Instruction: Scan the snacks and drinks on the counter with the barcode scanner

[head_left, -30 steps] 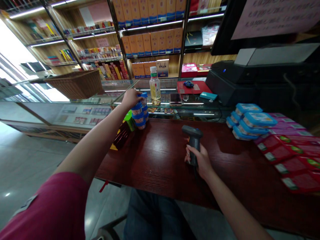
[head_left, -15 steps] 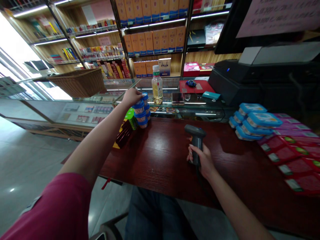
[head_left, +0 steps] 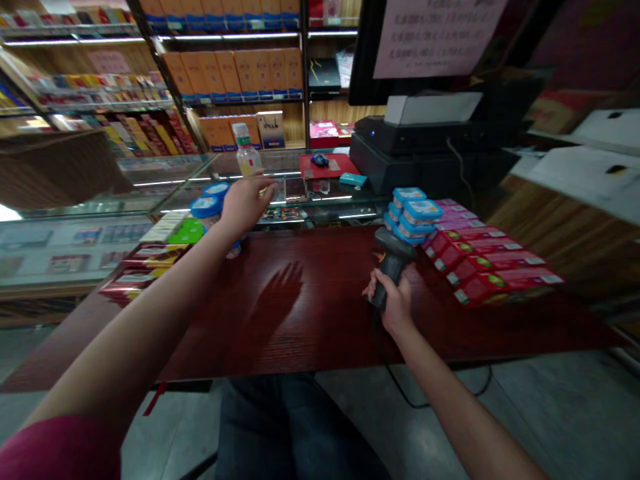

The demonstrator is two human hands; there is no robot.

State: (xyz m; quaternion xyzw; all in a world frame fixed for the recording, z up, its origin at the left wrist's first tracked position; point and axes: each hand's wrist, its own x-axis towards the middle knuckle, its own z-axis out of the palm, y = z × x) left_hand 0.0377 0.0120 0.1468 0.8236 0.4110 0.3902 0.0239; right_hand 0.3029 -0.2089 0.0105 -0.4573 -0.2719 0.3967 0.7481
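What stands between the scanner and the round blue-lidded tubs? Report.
In the head view, the left hand and wrist lie between the scanner and the tubs, partly hiding the tubs. Nothing else visible stands on the tabletop from that hand across.

Beyond the far edge of the glossy red-brown wooden tabletop [head_left: 325, 333] runs a glass-topped display case [head_left: 327, 209]; behind it, wooden wall shelves [head_left: 295, 127] glow under thin white strip lights [head_left: 230, 36]. Smooth grey floor [head_left: 575, 407] shows past the near edge.
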